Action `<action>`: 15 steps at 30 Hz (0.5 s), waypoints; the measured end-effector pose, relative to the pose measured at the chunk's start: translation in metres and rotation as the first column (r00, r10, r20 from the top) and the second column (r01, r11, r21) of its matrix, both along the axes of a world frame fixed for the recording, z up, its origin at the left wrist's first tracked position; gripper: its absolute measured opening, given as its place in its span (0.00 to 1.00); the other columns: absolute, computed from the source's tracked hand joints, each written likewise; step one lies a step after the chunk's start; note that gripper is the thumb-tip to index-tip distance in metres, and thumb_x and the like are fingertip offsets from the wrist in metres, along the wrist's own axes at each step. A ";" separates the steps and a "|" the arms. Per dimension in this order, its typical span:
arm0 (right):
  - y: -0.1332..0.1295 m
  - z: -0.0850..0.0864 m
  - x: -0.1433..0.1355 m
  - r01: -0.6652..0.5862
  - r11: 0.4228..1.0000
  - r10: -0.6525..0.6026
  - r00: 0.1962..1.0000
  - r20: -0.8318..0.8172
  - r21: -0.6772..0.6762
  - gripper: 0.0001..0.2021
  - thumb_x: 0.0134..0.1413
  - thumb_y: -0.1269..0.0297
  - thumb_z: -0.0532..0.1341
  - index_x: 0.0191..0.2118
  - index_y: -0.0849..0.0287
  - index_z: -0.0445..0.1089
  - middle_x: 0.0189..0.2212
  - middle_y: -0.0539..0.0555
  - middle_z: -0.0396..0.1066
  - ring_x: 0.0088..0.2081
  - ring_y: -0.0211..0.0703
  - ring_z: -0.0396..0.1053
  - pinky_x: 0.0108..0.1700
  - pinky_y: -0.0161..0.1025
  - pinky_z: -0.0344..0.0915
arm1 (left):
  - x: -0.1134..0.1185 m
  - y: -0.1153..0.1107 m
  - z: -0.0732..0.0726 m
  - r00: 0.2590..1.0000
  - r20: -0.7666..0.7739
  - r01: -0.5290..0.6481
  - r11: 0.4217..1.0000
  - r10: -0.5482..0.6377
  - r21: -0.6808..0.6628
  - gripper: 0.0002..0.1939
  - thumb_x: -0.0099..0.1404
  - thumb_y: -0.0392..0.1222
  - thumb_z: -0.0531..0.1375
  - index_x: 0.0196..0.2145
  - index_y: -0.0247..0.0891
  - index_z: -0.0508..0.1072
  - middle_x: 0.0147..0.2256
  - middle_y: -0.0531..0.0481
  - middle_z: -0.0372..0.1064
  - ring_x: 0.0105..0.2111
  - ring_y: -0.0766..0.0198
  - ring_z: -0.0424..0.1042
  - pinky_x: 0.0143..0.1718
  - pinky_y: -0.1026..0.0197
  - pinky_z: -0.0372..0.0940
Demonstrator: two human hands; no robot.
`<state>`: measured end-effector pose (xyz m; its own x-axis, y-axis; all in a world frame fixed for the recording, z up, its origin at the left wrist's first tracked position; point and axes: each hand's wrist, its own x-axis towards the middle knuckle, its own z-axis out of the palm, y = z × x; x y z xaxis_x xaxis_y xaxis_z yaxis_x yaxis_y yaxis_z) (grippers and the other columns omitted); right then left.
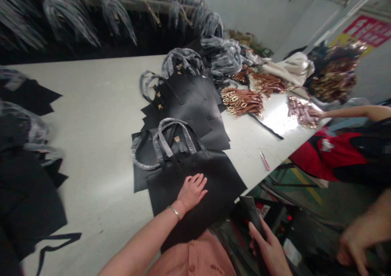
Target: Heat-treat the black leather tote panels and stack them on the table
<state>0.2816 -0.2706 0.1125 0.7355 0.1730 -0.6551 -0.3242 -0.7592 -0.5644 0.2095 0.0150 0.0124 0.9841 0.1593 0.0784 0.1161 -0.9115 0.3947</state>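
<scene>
My left hand [192, 192] lies with spread fingers on a black bag panel [214, 172] near the table's front edge. Handles wrapped in clear plastic [167, 139] arch from the top of that panel, around a small gold-coloured clasp [177, 139]. At the lower right, off the table, my right hand [269, 243] grips a dark flat piece [251, 211] between thumb and fingers. Behind the panel, a stack of black bag pieces [192, 101] reaches back along the table.
More black bags [27, 178] lie on the left of the white table [97, 117]. Brown straps with gold rings [244, 101] and pink snips [264, 162] are on the right. One person's hand [319, 114] touches pinkish straps; another person's hand [356, 239] is at lower right.
</scene>
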 end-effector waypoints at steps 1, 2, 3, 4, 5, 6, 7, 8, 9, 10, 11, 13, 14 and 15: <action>0.005 0.002 0.002 0.019 1.000 -0.019 1.000 0.022 0.004 0.41 0.56 0.38 0.54 0.69 0.56 0.47 0.20 0.48 0.67 0.23 0.49 0.70 0.24 0.41 0.65 | 0.005 -0.004 0.000 1.000 -0.012 0.004 1.000 -0.004 -0.007 0.25 0.73 0.51 0.50 0.63 0.42 0.61 0.61 0.43 0.61 0.61 0.52 0.57 0.56 0.48 0.54; 0.014 0.004 0.005 0.010 1.000 -0.011 0.999 0.042 0.012 0.41 0.55 0.39 0.55 0.69 0.55 0.49 0.18 0.47 0.67 0.22 0.49 0.69 0.24 0.41 0.65 | 0.010 -0.007 0.001 1.000 -0.022 0.011 1.000 -0.011 -0.016 0.25 0.73 0.52 0.50 0.63 0.42 0.60 0.62 0.43 0.60 0.62 0.53 0.56 0.56 0.48 0.54; 0.025 0.007 0.006 -0.022 1.000 0.021 0.998 0.059 0.021 0.41 0.54 0.40 0.57 0.68 0.55 0.51 0.18 0.47 0.67 0.22 0.49 0.69 0.25 0.42 0.65 | 0.014 -0.011 0.001 0.999 -0.028 0.020 0.999 -0.021 -0.027 0.25 0.72 0.52 0.51 0.63 0.41 0.60 0.63 0.43 0.58 0.63 0.53 0.55 0.57 0.49 0.54; 0.038 0.011 0.008 -0.078 0.997 0.076 0.995 0.070 0.027 0.41 0.54 0.41 0.58 0.68 0.55 0.51 0.18 0.47 0.67 0.22 0.49 0.69 0.25 0.42 0.66 | 0.016 -0.015 0.002 0.999 -0.028 0.036 0.999 -0.037 -0.040 0.25 0.72 0.51 0.52 0.63 0.41 0.60 0.64 0.43 0.57 0.64 0.53 0.52 0.58 0.49 0.54; 0.052 0.014 0.009 -0.141 0.990 0.138 0.987 0.076 0.029 0.40 0.53 0.42 0.58 0.68 0.55 0.53 0.18 0.47 0.68 0.22 0.49 0.70 0.25 0.41 0.66 | 0.016 -0.019 0.004 0.998 -0.022 0.061 0.997 -0.062 -0.054 0.26 0.71 0.50 0.53 0.63 0.40 0.60 0.64 0.43 0.56 0.65 0.53 0.50 0.60 0.49 0.53; 0.067 0.017 0.009 -0.202 0.979 0.199 0.977 0.075 0.034 0.40 0.52 0.43 0.59 0.68 0.55 0.54 0.18 0.47 0.69 0.23 0.49 0.70 0.26 0.41 0.66 | 0.013 -0.024 0.005 0.995 -0.012 0.098 0.993 -0.099 -0.069 0.26 0.70 0.50 0.55 0.62 0.39 0.61 0.65 0.43 0.56 0.66 0.53 0.48 0.62 0.49 0.50; 0.082 0.019 0.009 -0.252 0.967 0.249 0.966 0.071 0.045 0.40 0.52 0.44 0.60 0.67 0.55 0.55 0.19 0.47 0.69 0.23 0.49 0.70 0.25 0.41 0.66 | 0.007 -0.028 0.007 0.990 0.001 0.141 0.987 -0.141 -0.083 0.26 0.70 0.50 0.55 0.62 0.39 0.61 0.64 0.43 0.56 0.67 0.53 0.48 0.64 0.49 0.47; 0.097 0.020 0.009 -0.300 0.952 0.295 0.953 0.072 0.066 0.39 0.52 0.46 0.60 0.67 0.56 0.56 0.20 0.47 0.70 0.23 0.48 0.70 0.25 0.40 0.66 | -0.001 -0.032 0.008 0.985 0.012 0.174 0.980 -0.174 -0.095 0.27 0.69 0.50 0.55 0.63 0.39 0.61 0.64 0.43 0.57 0.67 0.53 0.48 0.66 0.48 0.44; 0.110 0.019 0.008 -0.344 0.935 0.338 0.938 0.074 0.088 0.38 0.51 0.47 0.61 0.66 0.55 0.58 0.21 0.48 0.72 0.23 0.48 0.71 0.25 0.40 0.66 | -0.010 -0.035 0.009 0.982 0.018 0.186 0.977 -0.185 -0.102 0.28 0.69 0.51 0.55 0.64 0.39 0.59 0.64 0.43 0.57 0.67 0.53 0.48 0.68 0.46 0.40; 0.123 0.017 0.007 -0.386 0.916 0.380 0.922 0.077 0.108 0.36 0.52 0.48 0.61 0.65 0.55 0.60 0.22 0.48 0.73 0.23 0.48 0.71 0.26 0.40 0.67 | -0.021 -0.038 0.008 0.986 0.017 0.165 0.981 -0.164 -0.104 0.30 0.69 0.53 0.55 0.65 0.39 0.57 0.64 0.43 0.57 0.67 0.52 0.48 0.68 0.44 0.37; 0.135 0.015 0.006 -0.429 0.895 0.422 0.903 0.082 0.124 0.34 0.52 0.49 0.61 0.64 0.54 0.61 0.22 0.49 0.74 0.24 0.47 0.72 0.26 0.39 0.67 | -0.031 -0.039 0.006 0.994 0.009 0.108 0.989 -0.108 -0.100 0.32 0.69 0.54 0.55 0.66 0.39 0.55 0.65 0.42 0.55 0.67 0.50 0.47 0.68 0.41 0.35; 0.155 0.008 0.006 -0.507 0.852 0.498 0.862 0.096 0.131 0.31 0.53 0.52 0.62 0.62 0.54 0.64 0.23 0.50 0.75 0.24 0.47 0.73 0.27 0.39 0.68 | -0.050 -0.040 0.001 0.999 -0.022 -0.027 0.996 0.025 -0.085 0.35 0.68 0.57 0.56 0.66 0.39 0.55 0.66 0.40 0.51 0.68 0.45 0.44 0.67 0.36 0.35; 0.164 0.005 0.006 -0.540 0.832 0.530 0.841 0.108 0.128 0.30 0.54 0.53 0.62 0.62 0.54 0.65 0.24 0.50 0.76 0.25 0.47 0.74 0.28 0.39 0.68 | -0.057 -0.039 -0.001 0.997 -0.040 -0.067 0.995 0.064 -0.080 0.35 0.67 0.58 0.56 0.66 0.40 0.56 0.66 0.40 0.50 0.68 0.44 0.43 0.67 0.35 0.36; 0.173 0.002 0.006 -0.566 0.815 0.554 0.824 0.123 0.123 0.28 0.54 0.55 0.62 0.61 0.54 0.67 0.25 0.51 0.76 0.26 0.47 0.74 0.29 0.39 0.69 | -0.062 -0.038 -0.003 0.996 -0.057 -0.078 0.994 0.074 -0.080 0.34 0.66 0.59 0.56 0.65 0.41 0.57 0.66 0.41 0.52 0.68 0.43 0.43 0.66 0.35 0.37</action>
